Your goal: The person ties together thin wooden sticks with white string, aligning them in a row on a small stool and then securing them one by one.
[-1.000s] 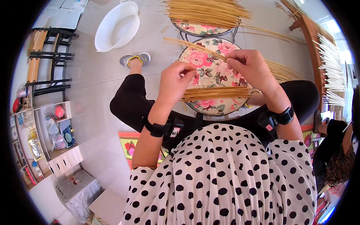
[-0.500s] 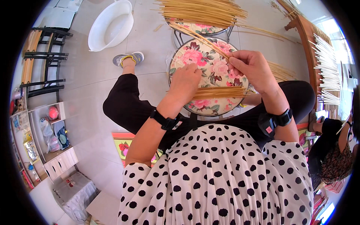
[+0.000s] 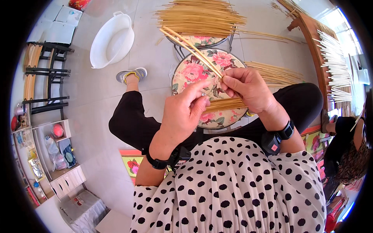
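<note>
My right hand [image 3: 244,87] pinches a few pale thin sticks [image 3: 190,46] near their lower ends; they point up-left over the floral round stool [image 3: 223,58]. My left hand [image 3: 180,114] is just left of and below it, index finger extended and the other fingers curled; what these hold, if anything, is hidden. A bundle of sticks [image 3: 229,104] lies across the stool's near part, partly behind my hands. A large pile of sticks [image 3: 200,15] rests on a second stool beyond, and more sticks [image 3: 274,72] extend out to the right.
A white basin [image 3: 108,39] lies on the floor at upper left. Folded black-framed furniture [image 3: 46,70] and shelves [image 3: 50,155] line the left. At right, wooden furniture [image 3: 316,62] bears white sticks [image 3: 334,66]; another person [image 3: 345,147] sits below it.
Both hands have come lower in view; the right hand's sticks now angle more steeply. My left hand has turned, its index finger reaching toward my right hand.
</note>
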